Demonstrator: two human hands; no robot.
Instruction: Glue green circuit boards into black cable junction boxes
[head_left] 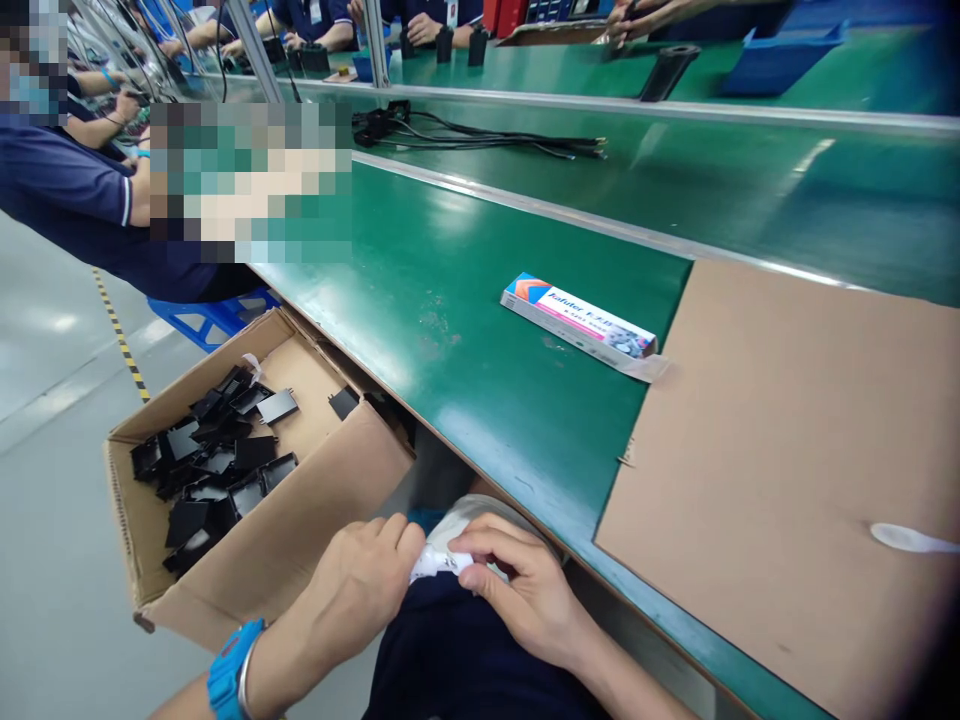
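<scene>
Low in front of my body, below the table edge, I hold a small white tube (439, 562) between both hands. My left hand (367, 575), with a blue watch at the wrist, is closed around the tube's left end. The fingers and thumb of my right hand (521, 590) pinch its other end. Dark print shows on the tube; much of it is hidden by my fingers. On the green table (480, 400) beyond lies a long white and blue carton (581, 325) with its near end flap open.
A cardboard box (315, 510) with several black plastic parts (217, 450) stands at left. A brown cardboard sheet (780, 450) covers the table's right, with a white plastic spoon (911, 538) on it. Black cables (487, 138) lie farther back. Other people sit along the line.
</scene>
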